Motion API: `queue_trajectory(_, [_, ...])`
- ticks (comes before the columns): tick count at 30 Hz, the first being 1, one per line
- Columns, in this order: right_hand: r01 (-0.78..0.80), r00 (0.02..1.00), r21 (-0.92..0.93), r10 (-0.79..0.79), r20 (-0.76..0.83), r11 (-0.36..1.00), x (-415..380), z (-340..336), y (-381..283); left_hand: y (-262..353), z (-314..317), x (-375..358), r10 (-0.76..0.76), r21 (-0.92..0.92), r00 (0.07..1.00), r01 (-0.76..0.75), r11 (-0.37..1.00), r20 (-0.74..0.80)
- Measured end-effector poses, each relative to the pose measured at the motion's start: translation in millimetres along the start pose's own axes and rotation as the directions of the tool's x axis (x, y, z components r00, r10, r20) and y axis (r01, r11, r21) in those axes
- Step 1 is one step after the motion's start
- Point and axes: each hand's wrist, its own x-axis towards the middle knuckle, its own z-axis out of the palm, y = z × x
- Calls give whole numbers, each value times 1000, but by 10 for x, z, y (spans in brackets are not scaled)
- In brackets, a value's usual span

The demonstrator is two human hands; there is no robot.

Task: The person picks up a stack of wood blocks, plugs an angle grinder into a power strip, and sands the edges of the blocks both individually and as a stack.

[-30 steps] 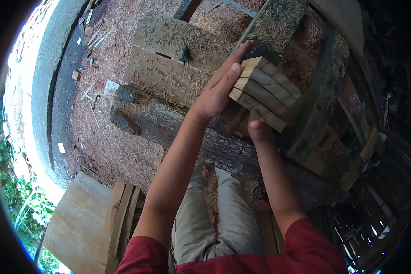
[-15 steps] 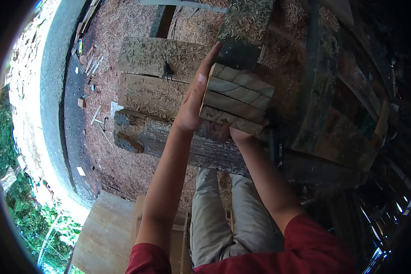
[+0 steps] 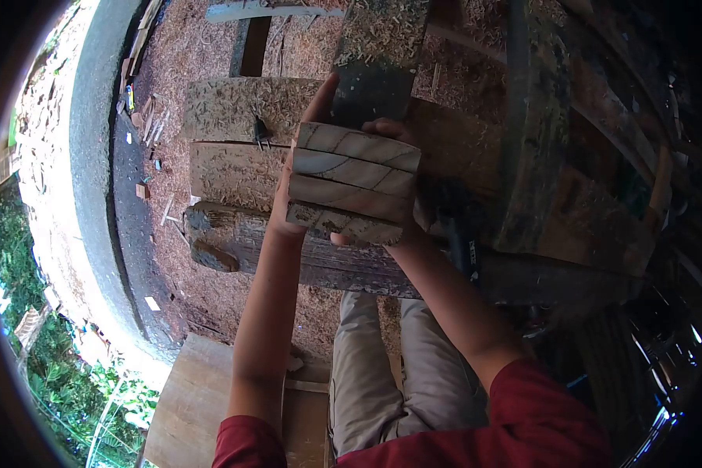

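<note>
Several wooden blocks point(image 3: 352, 181) are pressed together in one stack, with their grained ends facing up toward me. My left hand point(image 3: 287, 204) is closed along the stack's left side, one finger stretched past the far corner. On the right side, my right hand point(image 3: 415, 222) grips the same stack; some of its fingertips show beyond the far edge, while the stack hides the rest. Just right of that hand is a black tool point(image 3: 464, 246) with pale lettering, its shape mostly lost in shadow. The stack is held above a rough wooden bench beam point(image 3: 320, 264).
Shavings cover the bench boards point(image 3: 238, 168) and the ground. A small black pronged piece, like a plug point(image 3: 260, 131), lies on the left boards. A dark plank point(image 3: 370, 90) extends away from me. A plywood sheet point(image 3: 187, 398) stands at lower left, near a concrete ledge point(image 3: 105, 156).
Both hands have brought the stack leftward and slightly nearer, and it sits straighter in view. Fingertips of my right hand now show at its far edge. The camera view has shifted a little.
</note>
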Motion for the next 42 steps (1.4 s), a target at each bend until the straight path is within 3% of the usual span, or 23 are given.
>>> queue_trajectory(3, [-199, 978, 127, 205, -38, 972, -23, 18, 39, 21, 17, 10, 6, 40, 1000, -5, 999, -9])
queue_trajectory(8, [-121, 992, -98, 117, -45, 988, 39, 25, -130, -41, -64, 8, 21, -191, 1000, -19, 981, 11])
queue_trajectory(13, [-197, 973, 72, 204, -108, 978, -4, 24, -41, -34, -192, -187, 78, -46, 996, -76, 996, 38])
queue_trajectory(18, [-239, 971, 42, 239, -16, 970, -39, -80, 27, -99, -241, -416, 19, 92, 993, -30, 995, 120])
queue_trajectory(23, [-331, 928, 272, 364, -81, 904, -24, -29, -47, -271, -293, -469, -5, 142, 991, -15, 990, 136])
queue_trajectory(28, [-97, 994, -25, 96, -49, 995, 1, -36, 18, -406, -319, -546, -3, 167, 993, -17, 986, 118])
queue_trajectory(31, [-265, 959, 21, 265, -104, 964, -25, -35, 11, -410, -329, -574, 14, 188, 990, -40, 981, 139])
queue_trajectory(33, [-230, 969, 10, 230, -87, 973, -21, -30, 11, -323, -338, -552, 44, 230, 984, -84, 969, 172])
queue_trajectory(36, [92, 996, -168, -88, 34, 981, 27, -59, 67, -62, -352, -422, 114, 308, 966, -184, 933, 232])
queue_trajectory(37, [125, 992, -245, -121, 28, 961, 58, -21, -2, -83, -364, -407, 152, 339, 958, -231, 912, 242])
queue_trajectory(39, [136, 991, -393, -122, 60, 909, 13, -30, 20, -177, -403, -346, 249, 411, 934, -338, 847, 255])
queue_trajectory(42, [44, 995, -532, 12, 100, 846, -103, -178, 117, -170, -444, -313, 326, 539, 904, -427, 726, 276])
